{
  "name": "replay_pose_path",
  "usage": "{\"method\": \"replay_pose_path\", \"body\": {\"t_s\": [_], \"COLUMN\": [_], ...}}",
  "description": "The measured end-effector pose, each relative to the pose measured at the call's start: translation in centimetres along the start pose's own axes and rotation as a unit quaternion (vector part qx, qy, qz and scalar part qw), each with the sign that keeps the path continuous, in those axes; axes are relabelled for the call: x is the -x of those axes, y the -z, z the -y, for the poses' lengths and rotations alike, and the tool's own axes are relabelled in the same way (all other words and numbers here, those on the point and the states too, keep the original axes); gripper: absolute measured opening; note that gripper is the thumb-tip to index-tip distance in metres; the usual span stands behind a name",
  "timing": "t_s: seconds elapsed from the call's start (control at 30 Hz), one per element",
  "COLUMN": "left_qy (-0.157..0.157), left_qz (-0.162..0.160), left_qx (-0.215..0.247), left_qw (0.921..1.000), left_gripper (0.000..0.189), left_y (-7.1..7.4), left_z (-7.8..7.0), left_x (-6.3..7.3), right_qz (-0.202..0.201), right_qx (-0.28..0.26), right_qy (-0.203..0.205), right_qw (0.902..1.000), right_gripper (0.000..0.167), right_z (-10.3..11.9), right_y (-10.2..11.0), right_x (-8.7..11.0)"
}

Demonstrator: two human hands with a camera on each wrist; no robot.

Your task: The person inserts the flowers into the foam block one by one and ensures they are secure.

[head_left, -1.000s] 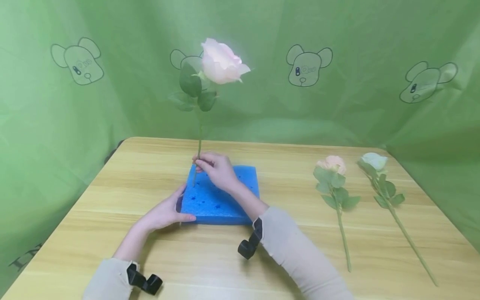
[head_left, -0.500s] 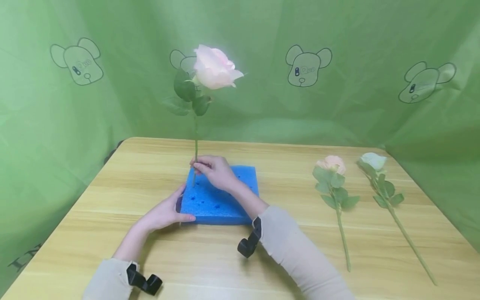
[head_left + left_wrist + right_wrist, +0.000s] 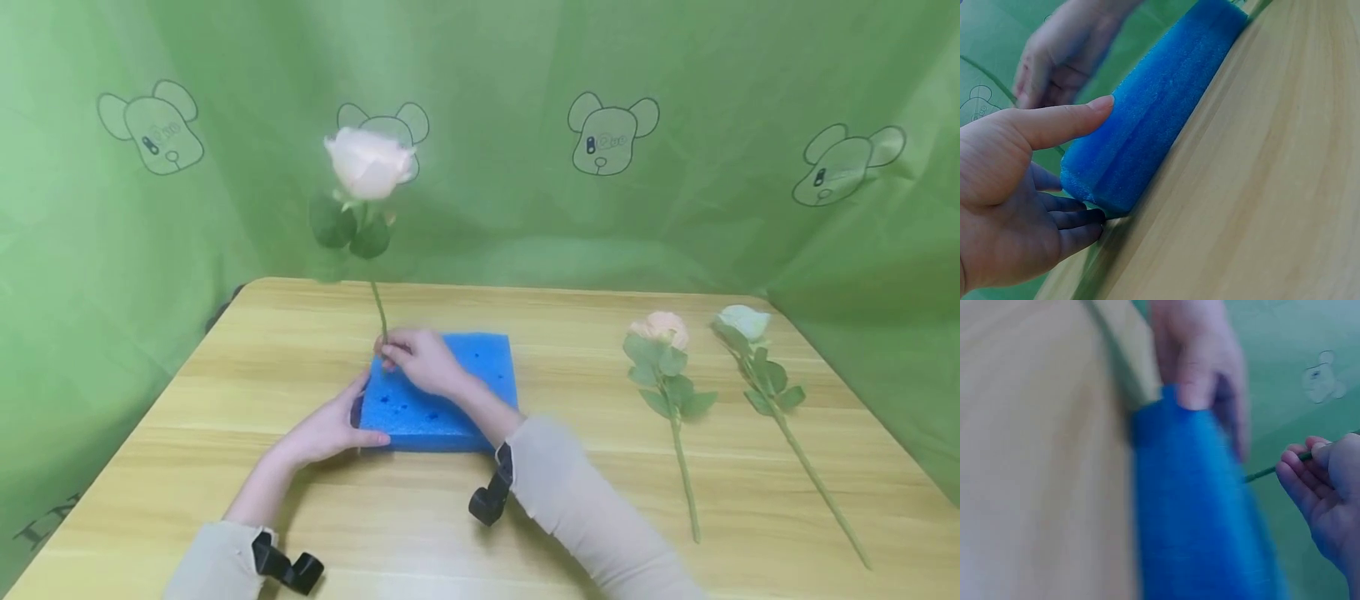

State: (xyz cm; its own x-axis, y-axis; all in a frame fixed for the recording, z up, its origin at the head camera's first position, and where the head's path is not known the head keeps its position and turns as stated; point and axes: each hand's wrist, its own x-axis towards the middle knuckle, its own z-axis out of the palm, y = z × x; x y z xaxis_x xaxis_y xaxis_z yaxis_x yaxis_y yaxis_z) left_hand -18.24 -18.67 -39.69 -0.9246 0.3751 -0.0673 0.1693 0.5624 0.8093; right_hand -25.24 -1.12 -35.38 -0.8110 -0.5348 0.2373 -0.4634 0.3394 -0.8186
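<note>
In the head view my left hand (image 3: 327,427) holds the near left corner of a blue foam block (image 3: 435,427) that is dotted with small holes. Its thumb lies on the front edge while the other fingers reach along the left side, as the left wrist view shows. My right hand (image 3: 425,360) pinches the green stem (image 3: 379,308) of a pale pink rose (image 3: 369,164) low down, over the block's far left part. The rose leans left with its bloom high. In the right wrist view the stem's lower end (image 3: 1251,478) shows close to the foam's top face.
On the right of the wooden table (image 3: 600,500) lie a peach rose (image 3: 660,330) and a white rose (image 3: 742,321), stems toward me. A green curtain (image 3: 510,208) with printed bear heads hangs behind. Each wrist carries a black camera mount (image 3: 491,497).
The pink rose has tipped left and come lower, its stem going from near upright to slanted. My right hand has moved slightly down toward the foam. The left hand stays put.
</note>
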Motion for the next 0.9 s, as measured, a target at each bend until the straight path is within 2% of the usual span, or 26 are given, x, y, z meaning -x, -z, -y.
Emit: {"method": "replay_pose_path", "body": {"t_s": [0.13, 0.3, 0.6, 0.9], "left_qy": [-0.006, -0.011, -0.019, -0.012], "left_qz": [0.001, -0.002, -0.002, -0.003], "left_qx": [0.008, 0.008, 0.007, 0.0], "left_qw": [1.0, 0.9999, 0.9998, 0.9999], "left_gripper": [0.109, 0.108, 0.108, 0.108], "left_y": [-0.22, -0.11, -0.08, -0.08], "left_z": [0.2, 0.21, 0.17, 0.11], "left_x": [-0.18, -0.23, -0.32, -0.2], "right_qz": [0.011, 0.016, 0.011, 0.003], "right_qx": [-0.015, -0.022, -0.104, -0.135], "right_qy": [-0.012, -0.021, -0.045, -0.052], "right_qw": [0.9997, 0.9994, 0.9935, 0.9895], "right_gripper": [0.02, 0.02, 0.02, 0.016], "right_z": [-0.81, -0.82, -1.04, -1.2], "right_y": [-0.35, -0.04, 0.04, -0.16], "right_x": [0.26, 0.2, 0.04, -0.09]}}
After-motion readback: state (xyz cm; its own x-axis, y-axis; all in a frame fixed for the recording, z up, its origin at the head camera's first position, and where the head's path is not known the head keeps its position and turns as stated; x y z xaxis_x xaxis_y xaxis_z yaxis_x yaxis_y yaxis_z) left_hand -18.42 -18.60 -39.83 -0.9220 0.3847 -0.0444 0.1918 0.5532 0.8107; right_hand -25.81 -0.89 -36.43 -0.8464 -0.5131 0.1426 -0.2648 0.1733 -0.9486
